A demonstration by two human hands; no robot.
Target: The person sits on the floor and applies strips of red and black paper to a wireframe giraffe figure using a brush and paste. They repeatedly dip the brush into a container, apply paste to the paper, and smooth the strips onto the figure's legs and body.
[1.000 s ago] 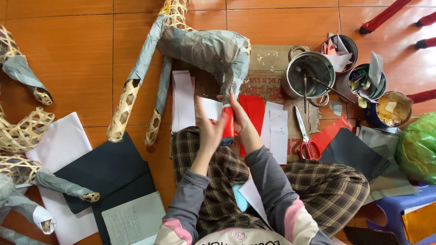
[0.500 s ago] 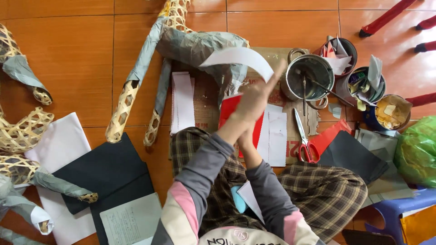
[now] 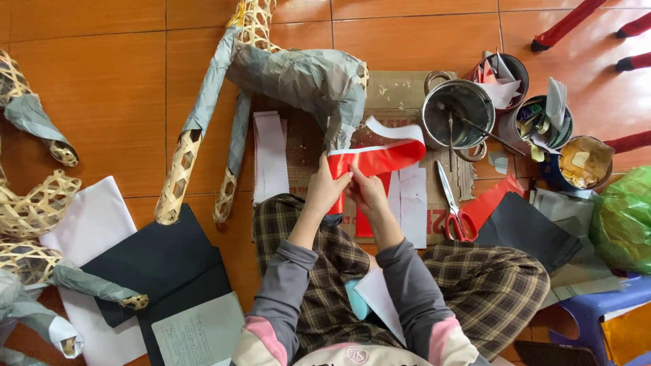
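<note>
Our two hands meet in front of us, close together.

Our left hand [image 3: 324,188] and our right hand [image 3: 368,193] are raised above our knees, touching each other, the fingers bent and pinching a red paper strip [image 3: 380,159]. Both forearms in grey sleeves reach forward from our body, and the elbows stay bent and low.

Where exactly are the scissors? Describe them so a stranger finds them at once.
Start at the round steel pot with two handles on the orange tiled floor. Just below it, beside white paper strips, lie the red-handled metal scissors, the only cutting tool, blades pointing toward the pot.
</note>
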